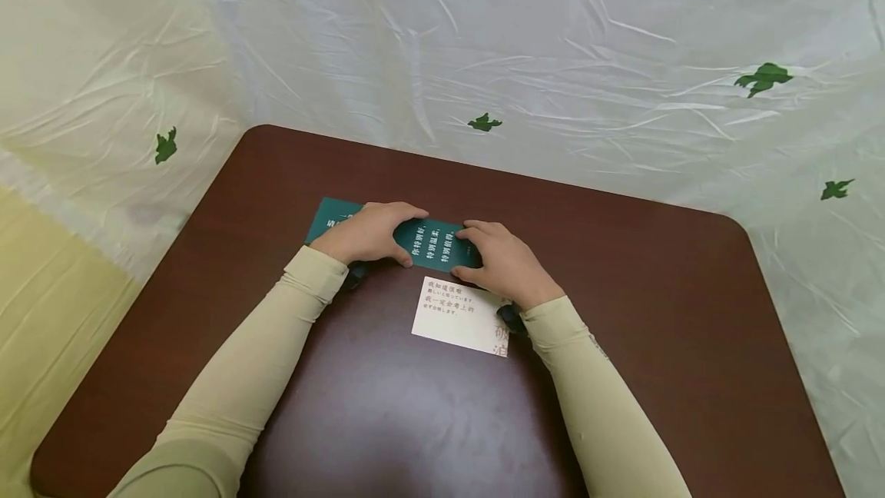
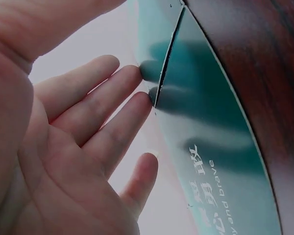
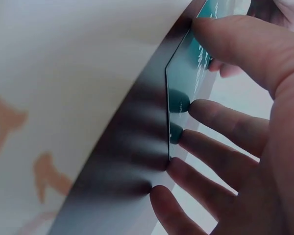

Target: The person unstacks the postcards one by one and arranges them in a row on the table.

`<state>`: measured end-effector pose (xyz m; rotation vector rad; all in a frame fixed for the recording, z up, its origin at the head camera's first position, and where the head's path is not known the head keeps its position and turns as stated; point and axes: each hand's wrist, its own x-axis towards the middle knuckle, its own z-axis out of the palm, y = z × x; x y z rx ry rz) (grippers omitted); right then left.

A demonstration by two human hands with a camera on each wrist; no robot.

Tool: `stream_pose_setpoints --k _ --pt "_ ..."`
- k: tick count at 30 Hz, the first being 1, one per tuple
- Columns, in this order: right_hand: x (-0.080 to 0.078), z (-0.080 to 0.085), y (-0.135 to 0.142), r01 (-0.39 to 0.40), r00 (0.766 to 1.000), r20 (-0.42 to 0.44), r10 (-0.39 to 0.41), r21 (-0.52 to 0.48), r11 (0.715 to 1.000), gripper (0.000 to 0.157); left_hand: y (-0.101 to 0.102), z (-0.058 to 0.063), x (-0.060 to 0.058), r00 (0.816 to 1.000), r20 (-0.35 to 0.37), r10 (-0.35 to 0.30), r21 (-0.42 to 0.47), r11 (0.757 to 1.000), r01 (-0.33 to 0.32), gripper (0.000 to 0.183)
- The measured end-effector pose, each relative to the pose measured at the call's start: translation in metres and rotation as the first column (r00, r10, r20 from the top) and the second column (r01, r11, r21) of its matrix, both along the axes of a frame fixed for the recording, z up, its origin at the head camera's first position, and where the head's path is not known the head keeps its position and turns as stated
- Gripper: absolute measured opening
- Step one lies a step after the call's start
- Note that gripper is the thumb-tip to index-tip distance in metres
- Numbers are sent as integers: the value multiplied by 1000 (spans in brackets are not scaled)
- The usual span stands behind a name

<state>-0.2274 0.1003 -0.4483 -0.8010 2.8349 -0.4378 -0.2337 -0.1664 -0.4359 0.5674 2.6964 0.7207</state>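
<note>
Two teal cards with white lettering lie side by side on the table: the left card (image 1: 321,225) is partly hidden under my left hand (image 1: 366,233), and the right card (image 1: 435,244) shows between both hands. In the left wrist view, a thin dark seam parts the cards, and my fingertips (image 2: 144,100) are right at it, fingers loosely extended. My right hand (image 1: 508,260) is at the right card's right end. Its thumb is at the near edge and its spread fingertips (image 3: 196,105) touch the card's surface and end. A white card (image 1: 449,317) with brown writing lies just nearer, partly under the right wrist.
The dark reddish-brown table (image 1: 664,329) has rounded corners. White sheeting (image 1: 553,44) with green leaf-like patches hangs behind its far edge and along the sides. Small black devices (image 1: 510,320) sit under the wrists.
</note>
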Motion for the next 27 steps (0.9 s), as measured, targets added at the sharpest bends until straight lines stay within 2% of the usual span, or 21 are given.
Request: stream_pose_setpoints --k 9,16,23,27 --pt "5 2 -2 0 1000 0 0 19 1000 66 2 1 -1 1000 21 -9 4 1000 9 90" --pt "12 8 13 35 998 52 -32 -60 998 71 5 3 -1 999 29 -16 5 1000 15 91" --pt "44 13 33 81 995 59 -77 -78 994 74 5 6 1 999 23 -24 -10 1000 25 91" --pt "63 17 37 69 997 44 -65 -89 994 74 3 12 12 1000 -25 -17 -1 1000 17 88"
